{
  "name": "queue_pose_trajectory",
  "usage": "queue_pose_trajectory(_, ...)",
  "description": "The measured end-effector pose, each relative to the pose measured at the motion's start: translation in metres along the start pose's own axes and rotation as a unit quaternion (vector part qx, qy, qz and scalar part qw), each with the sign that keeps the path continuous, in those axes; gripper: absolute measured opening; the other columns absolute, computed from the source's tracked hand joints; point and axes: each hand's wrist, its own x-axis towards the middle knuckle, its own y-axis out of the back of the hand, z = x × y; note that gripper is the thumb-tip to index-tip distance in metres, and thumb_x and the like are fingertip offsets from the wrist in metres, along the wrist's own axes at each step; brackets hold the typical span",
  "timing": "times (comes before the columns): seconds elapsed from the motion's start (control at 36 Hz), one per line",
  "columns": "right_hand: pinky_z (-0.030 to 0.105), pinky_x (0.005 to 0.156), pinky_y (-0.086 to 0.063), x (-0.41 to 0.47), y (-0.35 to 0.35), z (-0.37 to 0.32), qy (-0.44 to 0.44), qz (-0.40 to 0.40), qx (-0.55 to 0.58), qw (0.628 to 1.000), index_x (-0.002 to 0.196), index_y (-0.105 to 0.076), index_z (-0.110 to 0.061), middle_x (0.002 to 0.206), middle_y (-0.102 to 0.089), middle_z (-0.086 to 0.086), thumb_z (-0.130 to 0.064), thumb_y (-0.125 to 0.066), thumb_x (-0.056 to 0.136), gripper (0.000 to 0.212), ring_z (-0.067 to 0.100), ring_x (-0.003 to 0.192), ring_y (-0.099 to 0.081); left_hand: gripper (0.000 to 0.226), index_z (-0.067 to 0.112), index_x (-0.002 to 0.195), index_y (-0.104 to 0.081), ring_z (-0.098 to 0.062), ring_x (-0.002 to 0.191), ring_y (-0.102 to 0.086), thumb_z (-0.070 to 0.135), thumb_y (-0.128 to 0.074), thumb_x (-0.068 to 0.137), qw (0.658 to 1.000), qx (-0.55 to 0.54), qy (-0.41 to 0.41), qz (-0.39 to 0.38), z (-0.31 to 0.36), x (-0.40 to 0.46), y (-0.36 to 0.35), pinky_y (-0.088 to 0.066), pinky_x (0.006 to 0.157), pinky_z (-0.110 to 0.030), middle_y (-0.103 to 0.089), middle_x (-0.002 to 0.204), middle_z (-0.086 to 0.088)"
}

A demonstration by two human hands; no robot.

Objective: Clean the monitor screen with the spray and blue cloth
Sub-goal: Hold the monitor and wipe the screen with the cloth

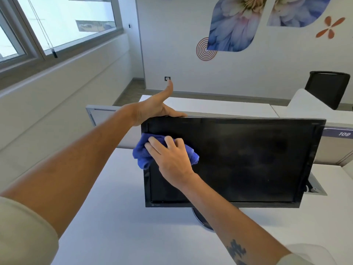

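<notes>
A black monitor (248, 159) with a dark, faintly smudged screen stands on a white desk (114, 217), tilted back a little. My left hand (152, 109) rests on its top left corner; the thumb sticks up and a finger lies along the top edge. The other fingers are hidden behind the monitor. My right hand (170, 159) holds a bunched blue cloth (142, 153) against the upper left of the screen, fingers bent over it. No spray bottle is in view.
The monitor's round foot (200, 219) shows under my right forearm. A grey partition (101, 115) runs behind the monitor, with more white desks and a black chair (328, 87) beyond. Windows line the left wall. A cable hatch (315, 188) sits at the monitor's right.
</notes>
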Motion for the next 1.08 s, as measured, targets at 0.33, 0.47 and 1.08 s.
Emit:
queue_pose_trajectory(0.33,0.045,0.075,-0.042,-0.032,0.024,0.078,-0.092,0.116,-0.064,0.987,0.134,-0.066,-0.018,0.141,-0.065,-0.002,-0.003,-0.055,0.094,0.044,0.032,0.096,-0.057,0.109,0.040,0.120,-0.080,-0.010,0.151,-0.038,0.095,0.006,0.082,0.999,0.004,-0.018,0.033,-0.003,-0.004,-0.003,0.005,0.131,-0.046,-0.064,0.148,0.014)
queue_pose_trajectory(0.47,0.044,0.078,-0.041,-0.072,0.022,0.118,-0.184,0.154,-0.090,0.967,0.136,-0.067,-0.016,0.140,-0.067,-0.003,0.004,-0.067,0.089,0.051,0.031,0.098,-0.055,0.107,0.029,0.134,-0.074,-0.019,0.156,-0.029,0.083,0.009,0.092,0.998,-0.005,-0.015,0.067,0.005,-0.005,-0.008,0.001,0.129,-0.047,-0.054,0.159,0.003)
queue_pose_trajectory(1.08,0.043,0.078,-0.041,0.003,0.029,0.041,-0.066,0.063,0.019,0.996,0.132,-0.062,-0.025,0.142,-0.060,-0.009,-0.004,-0.067,0.083,0.054,0.027,0.100,-0.053,0.110,0.034,0.127,-0.078,-0.013,0.144,-0.044,0.093,0.005,0.085,0.999,0.005,-0.018,0.031,0.000,-0.012,-0.008,-0.005,0.131,-0.041,-0.063,0.149,0.008)
